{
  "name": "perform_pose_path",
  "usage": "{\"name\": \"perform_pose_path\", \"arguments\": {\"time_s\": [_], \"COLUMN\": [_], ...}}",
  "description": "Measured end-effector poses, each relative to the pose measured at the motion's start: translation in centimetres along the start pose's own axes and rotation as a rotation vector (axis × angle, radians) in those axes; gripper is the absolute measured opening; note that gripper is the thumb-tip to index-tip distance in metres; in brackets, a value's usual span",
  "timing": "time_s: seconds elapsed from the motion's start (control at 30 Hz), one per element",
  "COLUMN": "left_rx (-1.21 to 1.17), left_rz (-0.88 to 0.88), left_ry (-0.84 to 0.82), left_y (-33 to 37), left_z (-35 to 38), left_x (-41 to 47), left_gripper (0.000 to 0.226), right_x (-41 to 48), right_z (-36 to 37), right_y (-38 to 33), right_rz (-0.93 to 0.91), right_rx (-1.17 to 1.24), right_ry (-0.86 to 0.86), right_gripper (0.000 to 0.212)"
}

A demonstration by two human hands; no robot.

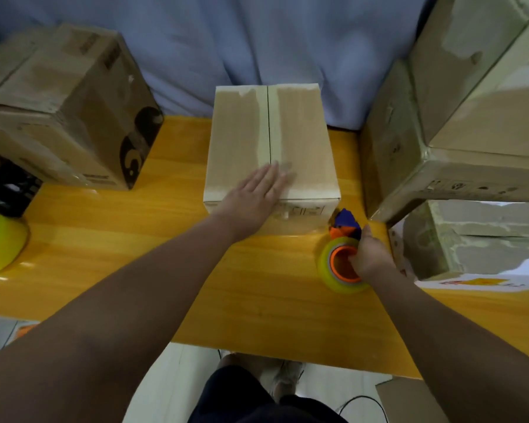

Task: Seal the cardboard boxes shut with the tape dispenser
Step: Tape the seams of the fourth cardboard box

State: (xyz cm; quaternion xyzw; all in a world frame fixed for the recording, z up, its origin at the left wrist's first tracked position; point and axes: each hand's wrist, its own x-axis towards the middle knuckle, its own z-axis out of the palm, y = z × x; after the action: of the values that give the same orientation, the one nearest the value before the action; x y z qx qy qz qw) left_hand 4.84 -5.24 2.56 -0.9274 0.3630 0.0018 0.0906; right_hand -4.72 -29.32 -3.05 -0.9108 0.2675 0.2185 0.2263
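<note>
A closed cardboard box [287, 129] stands in the middle of the yellow table [165, 239], its two top flaps meeting at a centre seam. My left hand [257, 193] lies flat with straight fingers on the box's near top edge. To the box's right, on the table, rests the tape dispenser [342, 257], orange and blue with a roll of clear yellowish tape. My right hand [368, 254] grips it, fingers curled into the orange core.
A large box [68, 111] stands at the left of the table, and stacked boxes [458, 117] fill the right side. A spare tape roll [0, 242] lies at the left edge. Blue cloth hangs behind. Loose papers [486, 279] lie at right.
</note>
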Motion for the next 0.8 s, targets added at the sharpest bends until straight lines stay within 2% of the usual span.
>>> {"name": "perform_pose_path", "arguments": {"time_s": [0.07, 0.1, 0.23, 0.33, 0.4, 0.47, 0.57, 0.67, 0.8], "left_rx": [0.007, -0.014, -0.113, -0.171, -0.384, -0.760, -1.267, -1.437, -1.460], "left_rz": [-0.117, -0.149, -0.157, -0.143, -0.217, -0.334, -0.441, -0.477, -0.524], "left_ry": [-0.027, -0.050, -0.091, -0.112, -0.066, -0.015, -0.008, -0.030, -0.015], "left_y": [0.2, 0.3, 0.6, 0.9, 1.5, 2.2, 3.4, 3.7, 3.2], "left_z": [0.0, -0.2, -1.1, -2.6, -5.0, -8.0, -12.5, -15.7, -17.5], "left_x": [0.4, 0.2, -1.6, -3.0, -3.4, -3.2, -2.3, -1.8, -2.1], "left_gripper": [0.061, 0.063, 0.069, 0.063, 0.057, 0.050, 0.062, 0.075, 0.071], "right_x": [-0.3, -0.6, -2.5, -4.6, -5.9, -6.9, -7.6, -7.9, -8.0], "right_z": [-0.2, -0.5, -1.8, -4.0, -6.0, -8.0, -10.3, -11.2, -11.6], "right_y": [-0.2, -0.3, 0.3, 0.3, -0.1, -0.9, -2.6, -4.6, -6.3], "right_rz": [0.022, 0.034, 0.055, -0.066, -0.198, -0.357, -0.557, -0.596, -0.633], "right_rx": [-0.056, -0.048, 0.153, 0.240, 0.228, 0.205, 0.141, 0.147, 0.157], "right_ry": [0.042, 0.044, 0.131, 0.274, 0.365, 0.465, 0.565, 0.633, 0.653], "right_gripper": [0.044, 0.040, 0.054, 0.052, 0.056, 0.069, 0.070, 0.063, 0.060]}}
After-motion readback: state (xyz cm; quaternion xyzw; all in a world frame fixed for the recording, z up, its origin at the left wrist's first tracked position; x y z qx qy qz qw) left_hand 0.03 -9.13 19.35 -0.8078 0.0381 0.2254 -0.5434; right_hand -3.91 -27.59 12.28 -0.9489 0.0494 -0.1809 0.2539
